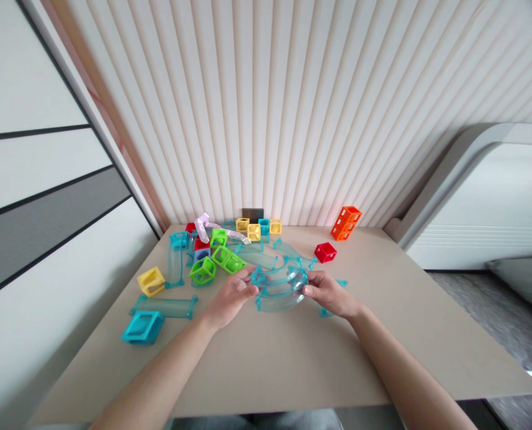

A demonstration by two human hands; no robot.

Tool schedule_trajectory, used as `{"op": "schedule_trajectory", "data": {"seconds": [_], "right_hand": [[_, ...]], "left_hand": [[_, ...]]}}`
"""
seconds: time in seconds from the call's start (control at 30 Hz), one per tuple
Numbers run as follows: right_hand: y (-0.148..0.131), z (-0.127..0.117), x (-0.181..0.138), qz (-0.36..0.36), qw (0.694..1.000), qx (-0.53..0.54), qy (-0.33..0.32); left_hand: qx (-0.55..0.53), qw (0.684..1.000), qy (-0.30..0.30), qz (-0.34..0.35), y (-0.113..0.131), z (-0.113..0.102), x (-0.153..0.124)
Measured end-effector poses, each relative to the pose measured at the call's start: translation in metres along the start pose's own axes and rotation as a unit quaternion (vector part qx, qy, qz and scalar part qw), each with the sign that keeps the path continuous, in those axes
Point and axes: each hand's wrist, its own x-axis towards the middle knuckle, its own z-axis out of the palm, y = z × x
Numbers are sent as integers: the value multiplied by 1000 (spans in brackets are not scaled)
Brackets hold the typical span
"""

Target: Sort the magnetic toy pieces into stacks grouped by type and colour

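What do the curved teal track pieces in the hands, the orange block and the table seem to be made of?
Curved track pieces, held at each end by the left hand and the right hand: likely clear tinted plastic, since the table shows through them. Orange block: opaque plastic by its look, bright and evenly coloured, with open frame sides. Table: smooth matte beige top, perhaps laminate; no grain shows.

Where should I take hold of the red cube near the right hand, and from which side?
Grip the red cube from above, across two opposite outer walls. It lies alone on the table, open frame tilted upward, with bare space all round, so nothing blocks a top approach. The right hand is nearest, but it and the left hand are both on the curved track.
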Motion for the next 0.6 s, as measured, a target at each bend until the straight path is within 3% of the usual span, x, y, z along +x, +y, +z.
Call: {"op": "schedule_trajectory", "data": {"seconds": [0.6], "right_hand": [[1,3,-3,-8,997,78,10]], "left_hand": [[-46,996,-66,-40,-4,2,-1]]}}
